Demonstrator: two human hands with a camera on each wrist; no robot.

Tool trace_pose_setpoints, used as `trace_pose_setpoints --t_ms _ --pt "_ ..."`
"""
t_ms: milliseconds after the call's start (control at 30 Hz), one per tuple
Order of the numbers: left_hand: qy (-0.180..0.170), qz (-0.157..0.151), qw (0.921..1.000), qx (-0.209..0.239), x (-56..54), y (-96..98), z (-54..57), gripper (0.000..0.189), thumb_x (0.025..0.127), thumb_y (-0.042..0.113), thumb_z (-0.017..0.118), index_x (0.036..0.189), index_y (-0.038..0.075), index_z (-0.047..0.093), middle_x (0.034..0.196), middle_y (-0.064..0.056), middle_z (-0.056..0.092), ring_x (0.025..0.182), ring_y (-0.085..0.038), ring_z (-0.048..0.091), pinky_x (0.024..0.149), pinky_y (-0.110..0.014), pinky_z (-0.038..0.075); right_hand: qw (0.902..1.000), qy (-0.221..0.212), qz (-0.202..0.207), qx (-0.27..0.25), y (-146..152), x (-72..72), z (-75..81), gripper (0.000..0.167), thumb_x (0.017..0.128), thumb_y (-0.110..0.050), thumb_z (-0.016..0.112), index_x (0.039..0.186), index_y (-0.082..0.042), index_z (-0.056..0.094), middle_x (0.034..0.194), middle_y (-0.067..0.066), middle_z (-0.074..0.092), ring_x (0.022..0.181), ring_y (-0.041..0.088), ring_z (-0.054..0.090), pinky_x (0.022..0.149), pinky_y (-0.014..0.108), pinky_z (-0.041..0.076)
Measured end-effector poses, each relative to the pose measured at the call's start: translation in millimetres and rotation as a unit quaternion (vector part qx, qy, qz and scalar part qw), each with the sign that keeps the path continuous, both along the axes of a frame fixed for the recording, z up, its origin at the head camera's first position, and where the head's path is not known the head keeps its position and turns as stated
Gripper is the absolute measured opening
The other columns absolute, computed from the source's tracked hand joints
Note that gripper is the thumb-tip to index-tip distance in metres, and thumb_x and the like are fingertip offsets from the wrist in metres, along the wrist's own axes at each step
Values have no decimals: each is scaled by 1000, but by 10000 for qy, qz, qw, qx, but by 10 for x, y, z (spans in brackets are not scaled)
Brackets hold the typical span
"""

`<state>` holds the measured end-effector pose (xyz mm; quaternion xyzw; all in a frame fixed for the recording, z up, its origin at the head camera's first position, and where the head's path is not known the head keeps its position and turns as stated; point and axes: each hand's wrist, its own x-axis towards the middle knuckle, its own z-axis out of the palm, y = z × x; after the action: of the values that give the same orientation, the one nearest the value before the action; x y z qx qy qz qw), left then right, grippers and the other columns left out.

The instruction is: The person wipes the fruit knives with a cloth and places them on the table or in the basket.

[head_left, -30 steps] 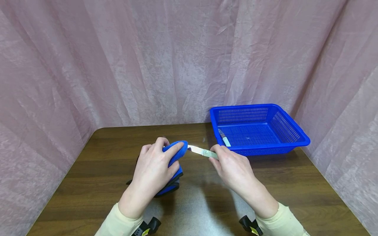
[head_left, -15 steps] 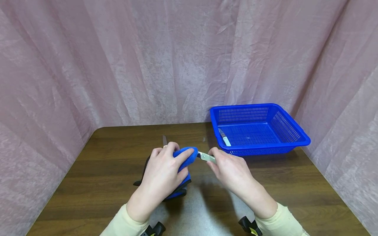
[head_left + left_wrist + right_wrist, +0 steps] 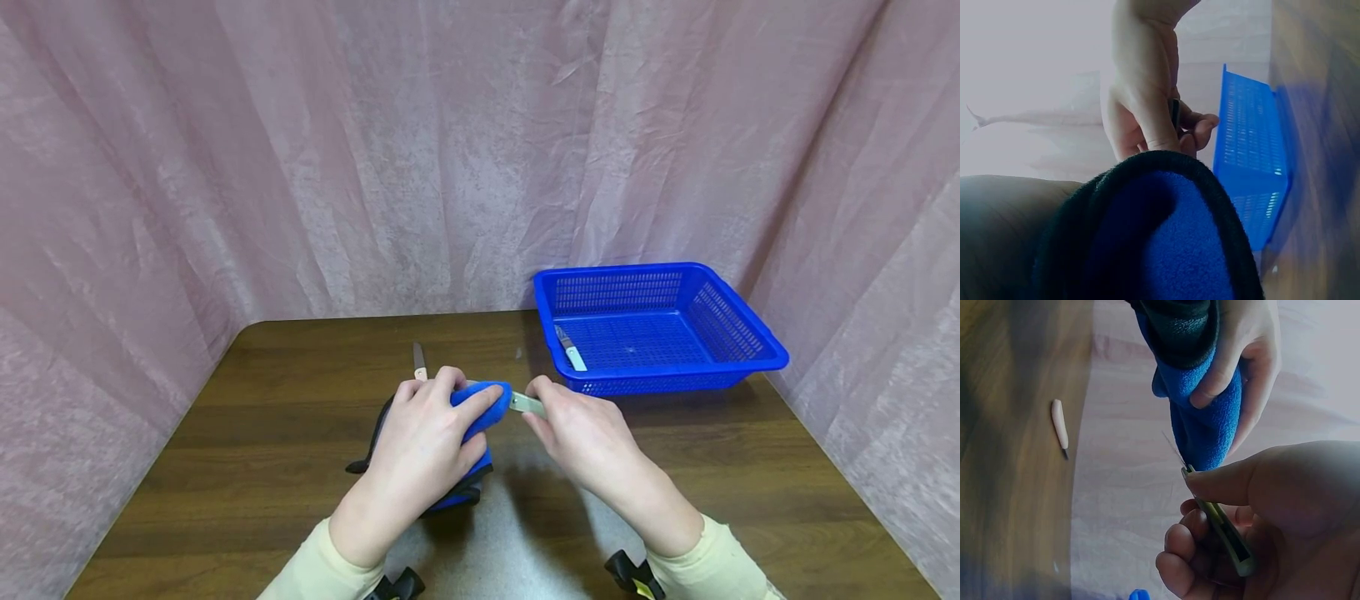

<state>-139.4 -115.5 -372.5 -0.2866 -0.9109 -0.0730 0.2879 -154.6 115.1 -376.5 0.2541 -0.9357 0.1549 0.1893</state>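
Wooden table (image 3: 240, 417): left hand (image 3: 420, 437) grips cloth (image 3: 489, 410), right hand (image 3: 588, 425) grips knife (image 3: 528, 405)
Blade (image 3: 1174, 450) points to left edge (image 3: 159, 463), mostly hidden from above

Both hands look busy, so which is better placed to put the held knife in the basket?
Probably the right hand: it grips the knife and is nearer the basket; the left hand holds blue fabric.

There are three knives (image 3: 528, 405) (image 3: 419, 362) (image 3: 572, 352), one cloth (image 3: 491, 412), one basket (image 3: 675, 372) and two hands (image 3: 423, 437) (image 3: 592, 429) (left and right).
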Motion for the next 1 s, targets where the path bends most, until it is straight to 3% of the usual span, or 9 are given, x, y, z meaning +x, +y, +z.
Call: trace_pose_setpoints --t_ms 367,1000 --pt "-62 69 10000 -8 -35 -26 -34 48 86 24 88 134 28 80 114 -12 69 92 -27 75 86 -55 56 10000 -63 10 -7 -10 4 11 20 99 -21 84 109 -14 67 79 -7 64 60 12 56 51 37 48" --pt "-205 240 9995 -15 -78 -97 5 47 88 23 85 134 28 81 112 -11 69 90 -27 72 87 -56 57 10000 62 23 -39 5 11 11 19 100 -21 83 109 -15 67 78 -8 63 61 13 59 51 39 48"
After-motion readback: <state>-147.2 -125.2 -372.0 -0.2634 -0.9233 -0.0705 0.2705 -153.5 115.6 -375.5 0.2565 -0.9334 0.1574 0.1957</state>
